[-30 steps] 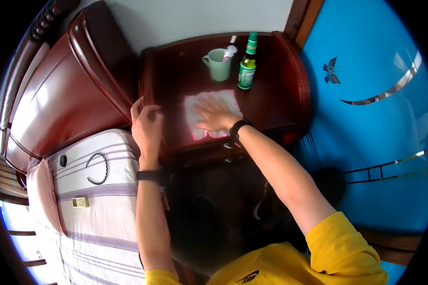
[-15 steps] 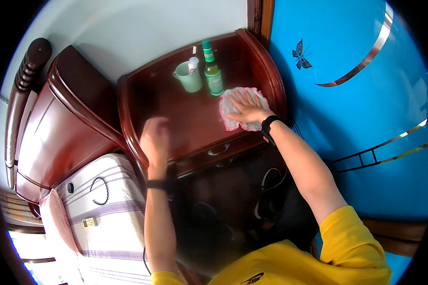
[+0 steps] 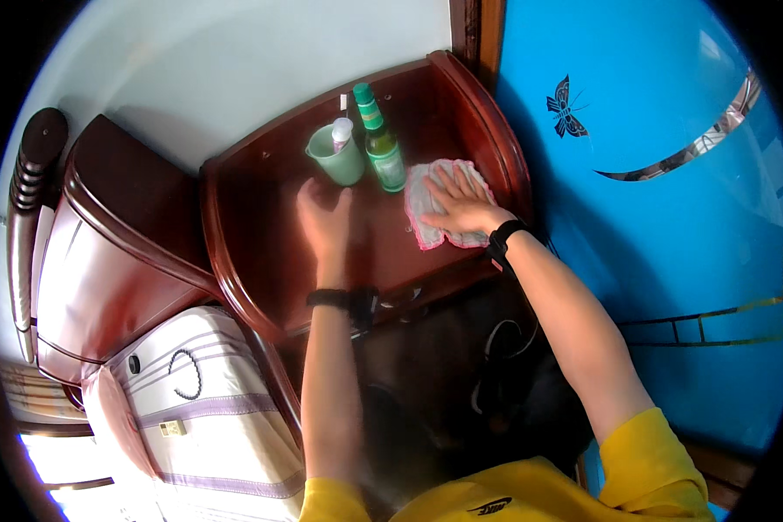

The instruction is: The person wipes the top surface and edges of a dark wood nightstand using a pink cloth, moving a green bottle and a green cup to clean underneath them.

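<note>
My right hand (image 3: 459,202) lies flat with spread fingers on a white cloth with a pink edge (image 3: 428,231), on the right part of a dark red wooden nightstand (image 3: 261,235). My left hand (image 3: 324,221) is over the nightstand top, thumb and fingers apart, with nothing in it. Just beyond its fingers stands a pale green mug (image 3: 343,165) holding a white-capped tube or bottle (image 3: 342,132). Right of the mug is a green glass bottle (image 3: 386,157) with a green cap, upright, close to the cloth.
A raised wooden rim runs round the nightstand. At left is a bed with a wooden headboard (image 3: 117,235), a striped sheet (image 3: 226,370), a beaded bracelet (image 3: 185,374) and a small pale remote (image 3: 172,428). To the right rises a glossy blue panel (image 3: 661,235) with a butterfly pattern.
My left hand has moved right and forward, from the nightstand's left front to just before the mug, and its fingers show apart. My right hand stays on the cloth. The view has shifted slightly.
</note>
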`<state>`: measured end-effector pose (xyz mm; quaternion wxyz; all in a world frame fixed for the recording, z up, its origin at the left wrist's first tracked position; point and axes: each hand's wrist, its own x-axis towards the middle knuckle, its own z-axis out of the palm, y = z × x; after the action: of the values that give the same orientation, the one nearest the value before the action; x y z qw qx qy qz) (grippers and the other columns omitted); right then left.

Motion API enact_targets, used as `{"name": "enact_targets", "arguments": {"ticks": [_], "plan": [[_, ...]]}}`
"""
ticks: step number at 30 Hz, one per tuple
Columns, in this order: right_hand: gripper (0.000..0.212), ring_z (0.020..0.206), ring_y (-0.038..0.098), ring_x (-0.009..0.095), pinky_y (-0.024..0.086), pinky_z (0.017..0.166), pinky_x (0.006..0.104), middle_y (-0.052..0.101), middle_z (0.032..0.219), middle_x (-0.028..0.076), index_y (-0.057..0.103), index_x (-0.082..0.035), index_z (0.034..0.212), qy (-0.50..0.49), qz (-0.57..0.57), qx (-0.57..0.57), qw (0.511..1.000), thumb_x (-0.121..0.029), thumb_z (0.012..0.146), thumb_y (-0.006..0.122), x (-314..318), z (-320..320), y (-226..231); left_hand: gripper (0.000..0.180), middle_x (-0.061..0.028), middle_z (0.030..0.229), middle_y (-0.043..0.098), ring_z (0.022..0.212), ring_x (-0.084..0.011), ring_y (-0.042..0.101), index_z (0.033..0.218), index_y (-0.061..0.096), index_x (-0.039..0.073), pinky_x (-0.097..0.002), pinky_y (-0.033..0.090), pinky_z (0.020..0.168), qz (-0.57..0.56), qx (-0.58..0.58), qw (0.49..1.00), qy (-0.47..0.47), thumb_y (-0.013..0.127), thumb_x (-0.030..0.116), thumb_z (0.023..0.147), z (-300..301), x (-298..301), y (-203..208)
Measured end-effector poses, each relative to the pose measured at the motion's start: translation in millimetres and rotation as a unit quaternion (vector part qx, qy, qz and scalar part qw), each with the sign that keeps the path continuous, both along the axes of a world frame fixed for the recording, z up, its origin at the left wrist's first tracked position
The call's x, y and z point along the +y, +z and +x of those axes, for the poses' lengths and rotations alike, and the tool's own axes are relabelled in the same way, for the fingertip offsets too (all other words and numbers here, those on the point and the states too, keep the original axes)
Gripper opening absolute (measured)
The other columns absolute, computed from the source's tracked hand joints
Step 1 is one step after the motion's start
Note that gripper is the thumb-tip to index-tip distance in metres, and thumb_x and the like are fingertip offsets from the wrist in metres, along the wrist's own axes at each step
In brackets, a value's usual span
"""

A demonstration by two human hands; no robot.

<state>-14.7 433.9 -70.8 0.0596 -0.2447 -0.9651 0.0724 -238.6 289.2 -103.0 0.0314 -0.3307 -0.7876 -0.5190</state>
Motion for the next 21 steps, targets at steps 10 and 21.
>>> {"name": "enact_targets", "arguments": {"ticks": [10,21], "plan": [[0.097,0.161,-0.011,0.037,-0.004,0.128,0.0527,-0.002,0.177,0.010,0.013,-0.026,0.169,0.007,-0.145,-0.164,0.976,-0.081,0.095,0.041,5.5,-7.6,8.5,0.096,-0.0247,0.146,0.054,0.138,-0.0372,0.050,0.149,0.046,-0.003,-0.0480,0.041,0.115,0.012,-0.022,0.999,0.032,0.091,0.041,0.077,-19.0,41.9,0.3],[0.095,0.161,-0.012,0.036,-0.003,0.128,0.0524,-0.002,0.177,0.009,0.015,-0.027,0.169,-0.020,-0.119,-0.150,0.981,-0.078,0.095,0.046,14.0,-1.8,-23.3,0.098,-0.0292,0.132,0.064,0.126,-0.0404,0.060,0.142,0.054,-0.006,-0.0483,0.048,0.107,0.032,-0.058,0.998,0.018,0.092,0.050,0.072,-13.3,51.5,12.5]]}}
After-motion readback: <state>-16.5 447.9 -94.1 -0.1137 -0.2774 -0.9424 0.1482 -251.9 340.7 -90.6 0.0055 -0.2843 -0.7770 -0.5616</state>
